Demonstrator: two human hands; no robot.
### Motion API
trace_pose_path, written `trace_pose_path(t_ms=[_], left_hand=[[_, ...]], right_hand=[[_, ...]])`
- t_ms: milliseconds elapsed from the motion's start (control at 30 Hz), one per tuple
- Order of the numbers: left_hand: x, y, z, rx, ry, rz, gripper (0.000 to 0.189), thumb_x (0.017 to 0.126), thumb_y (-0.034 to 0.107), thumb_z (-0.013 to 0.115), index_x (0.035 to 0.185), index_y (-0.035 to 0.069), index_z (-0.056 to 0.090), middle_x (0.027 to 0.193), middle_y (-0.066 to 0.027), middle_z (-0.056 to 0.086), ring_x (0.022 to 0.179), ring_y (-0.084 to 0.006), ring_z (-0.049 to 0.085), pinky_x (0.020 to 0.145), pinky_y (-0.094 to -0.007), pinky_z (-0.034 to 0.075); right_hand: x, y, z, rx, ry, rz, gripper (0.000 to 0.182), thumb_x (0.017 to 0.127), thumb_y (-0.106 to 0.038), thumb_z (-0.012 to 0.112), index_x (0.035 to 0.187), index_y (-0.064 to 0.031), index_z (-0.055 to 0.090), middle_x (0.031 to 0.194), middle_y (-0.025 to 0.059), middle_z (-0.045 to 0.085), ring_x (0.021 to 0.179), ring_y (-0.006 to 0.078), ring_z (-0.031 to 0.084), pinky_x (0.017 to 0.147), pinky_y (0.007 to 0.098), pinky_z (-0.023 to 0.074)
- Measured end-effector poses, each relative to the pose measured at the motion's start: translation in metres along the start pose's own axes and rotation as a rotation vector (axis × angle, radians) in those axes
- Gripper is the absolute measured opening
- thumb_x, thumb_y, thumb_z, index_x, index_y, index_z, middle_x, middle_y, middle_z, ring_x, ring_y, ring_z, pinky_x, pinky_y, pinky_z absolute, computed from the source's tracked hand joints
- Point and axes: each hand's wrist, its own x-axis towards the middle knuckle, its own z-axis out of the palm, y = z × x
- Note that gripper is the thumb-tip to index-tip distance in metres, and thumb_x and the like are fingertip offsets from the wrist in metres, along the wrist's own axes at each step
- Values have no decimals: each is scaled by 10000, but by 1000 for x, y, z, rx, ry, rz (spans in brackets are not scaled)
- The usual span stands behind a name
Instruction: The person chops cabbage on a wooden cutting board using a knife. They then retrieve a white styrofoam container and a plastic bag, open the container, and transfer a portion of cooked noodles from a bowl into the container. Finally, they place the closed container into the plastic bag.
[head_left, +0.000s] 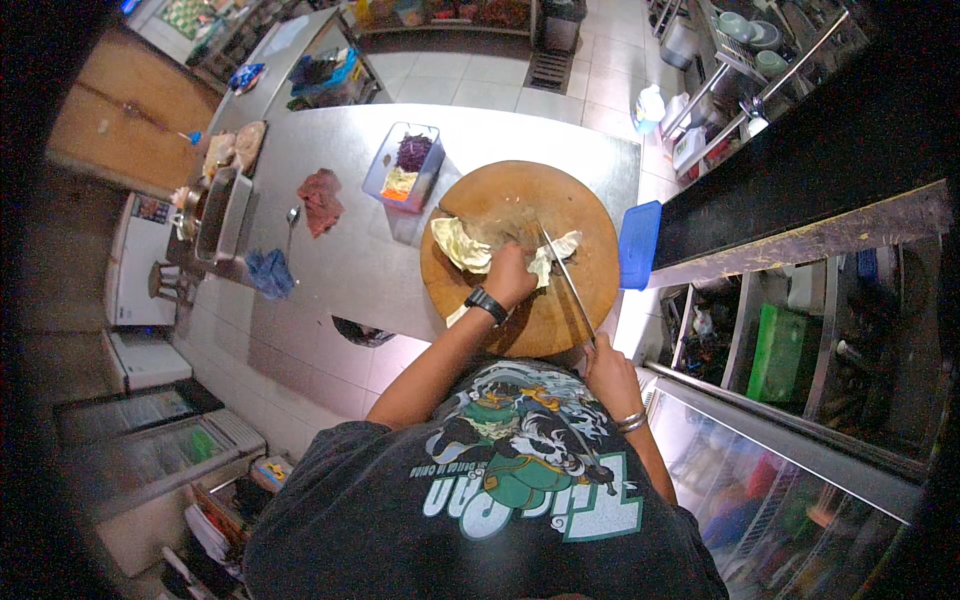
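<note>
My right hand (612, 379) is closed around the handle of a long kitchen knife (568, 279). Its blade slants up and away over a round wooden chopping board (585, 196) and crosses a piece of pale cabbage leaf (541, 265). Just left of the blade, my left hand (511, 271) presses down with curled fingers on the cabbage; its fingertips are hidden from above. A larger cabbage leaf (459, 246) lies on the board to the left of that hand. Another pale bit (455, 316) shows at the board's near left edge, partly behind my forearm.
On the steel table (337, 274), a plastic container (406, 166) holds shredded purple and pale vegetables and something orange. A blue lid (639, 245) lies right of the board. Farther left are a red cloth (321, 202), a spoon (292, 217), a blue cloth (270, 273) and a metal tray (223, 214).
</note>
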Motion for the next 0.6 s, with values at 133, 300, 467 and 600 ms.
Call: trace_pose_path(t_ms=[133,300,467,600], left_hand=[[1,8,2,28,64,52,291,666,4,661,943,-40,736,931,-315,649,915,-486,628,837,-529,519],[21,-9,1,251,72,124,301,703,22,679,1001,1,712,1181,-252,617,1085,-423,579,948,-520,471],[28,6,9,470,133,464,345,757,181,768,1076,83,680,1281,-82,611,1268,-257,515,1088,-544,352],[40,4,32,469,1,549,265,800,163,708,1048,76,671,1126,-91,633,1153,-280,567,1100,-538,338]], right_hand=[[25,30,40,33,80,-99,223,1023,-220,538,1084,-22,454,741,322,644,728,529,642,649,622,503],[20,14,16,21,50,-82,212,1031,-227,522,1093,-30,474,741,305,644,712,528,632,643,626,492],[1,2,-13,8,195,-35,222,1042,-249,509,1078,-30,495,745,298,648,715,523,634,640,622,492],[11,17,-11,-62,177,-12,222,1039,-248,513,1068,-28,495,748,300,650,732,520,640,646,618,494]])
